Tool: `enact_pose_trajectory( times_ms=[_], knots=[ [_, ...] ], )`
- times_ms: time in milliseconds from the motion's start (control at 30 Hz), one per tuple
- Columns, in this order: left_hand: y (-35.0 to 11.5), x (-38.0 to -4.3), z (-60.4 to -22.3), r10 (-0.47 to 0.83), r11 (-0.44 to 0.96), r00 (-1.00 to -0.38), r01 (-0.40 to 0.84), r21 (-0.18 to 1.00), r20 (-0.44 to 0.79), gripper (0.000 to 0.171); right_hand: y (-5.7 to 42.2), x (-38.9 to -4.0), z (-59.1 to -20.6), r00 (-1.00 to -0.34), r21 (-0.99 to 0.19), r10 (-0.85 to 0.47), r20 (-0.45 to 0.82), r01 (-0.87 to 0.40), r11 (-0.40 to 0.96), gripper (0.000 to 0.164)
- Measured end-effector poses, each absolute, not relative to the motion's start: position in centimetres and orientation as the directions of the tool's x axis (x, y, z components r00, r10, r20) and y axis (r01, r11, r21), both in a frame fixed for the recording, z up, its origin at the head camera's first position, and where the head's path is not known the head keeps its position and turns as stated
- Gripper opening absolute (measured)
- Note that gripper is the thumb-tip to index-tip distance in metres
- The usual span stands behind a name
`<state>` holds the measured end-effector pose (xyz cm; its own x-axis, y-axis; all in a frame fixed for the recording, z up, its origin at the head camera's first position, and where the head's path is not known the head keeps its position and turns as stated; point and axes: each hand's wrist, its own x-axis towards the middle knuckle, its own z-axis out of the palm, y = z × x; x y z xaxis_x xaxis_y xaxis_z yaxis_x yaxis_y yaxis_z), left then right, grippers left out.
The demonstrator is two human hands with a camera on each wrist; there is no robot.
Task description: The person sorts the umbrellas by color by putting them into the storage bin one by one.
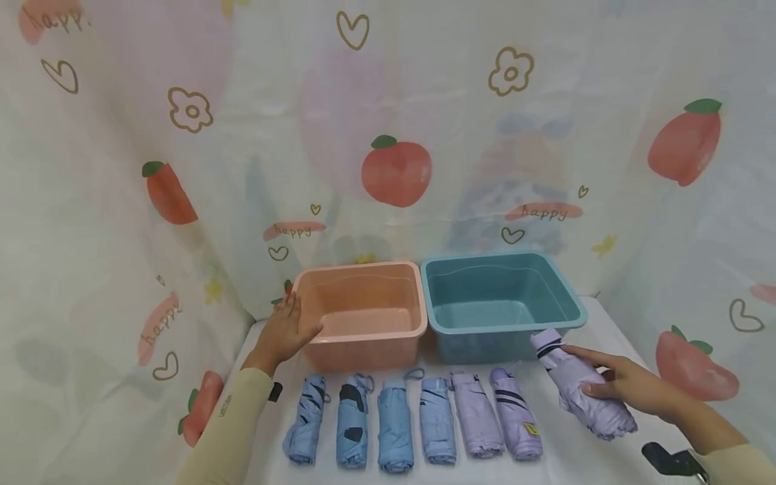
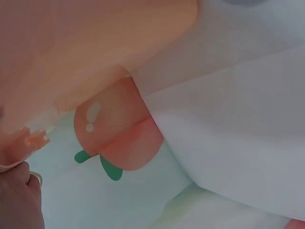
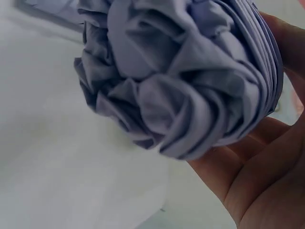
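My right hand grips a folded lilac umbrella by its middle, thumb on one side and fingers on the other. The umbrella is tilted, its black-striped end close to the blue bin's front right corner. Its gathered fabric end fills much of the right wrist view. My left hand rests at the left side of the peach bin, fingers straight along the rim and thumb across the front corner. In the left wrist view, part of the hand shows below the bin's wall.
A blue bin stands right of the peach one. In front lies a row of folded umbrellas: several blue ones, such as this plain blue one, then two lilac ones, one striped. A printed curtain encloses the white table.
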<state>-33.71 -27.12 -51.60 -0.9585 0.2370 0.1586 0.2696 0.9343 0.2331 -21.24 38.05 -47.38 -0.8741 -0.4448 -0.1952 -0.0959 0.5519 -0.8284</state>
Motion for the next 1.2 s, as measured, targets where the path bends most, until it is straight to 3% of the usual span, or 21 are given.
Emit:
enact_pose_trajectory(
  times_ms=[267, 533, 800, 1200],
  knots=[
    [-27.8, -33.4, -51.7, 0.233, 0.936, -0.958, 0.268, 0.228, 0.169, 0.102, 36.0, -25.8, -43.1, -0.88, -0.774, -0.465, -0.094, -0.229, 0.59, 0.071],
    [-28.2, -33.0, -52.6, 0.234, 0.931, -0.953, 0.277, 0.239, 0.192, 0.1, 32.9, -31.2, -40.6, -0.873, -0.727, -0.474, -0.115, -0.251, 0.639, 0.072],
    [-27.8, -33.2, -53.2, 0.224, 0.933, -0.955, 0.268, 0.242, 0.196, 0.098, 31.3, -36.0, -40.2, -0.854, -0.613, -0.499, -0.146, -0.318, 0.723, 0.07],
    [-27.8, -33.9, -52.2, 0.243, 0.935, -0.949, 0.284, 0.211, 0.201, 0.098, 29.2, -42.1, -42.8, -0.82, -0.567, -0.546, -0.169, -0.373, 0.735, 0.067]
  ],
)
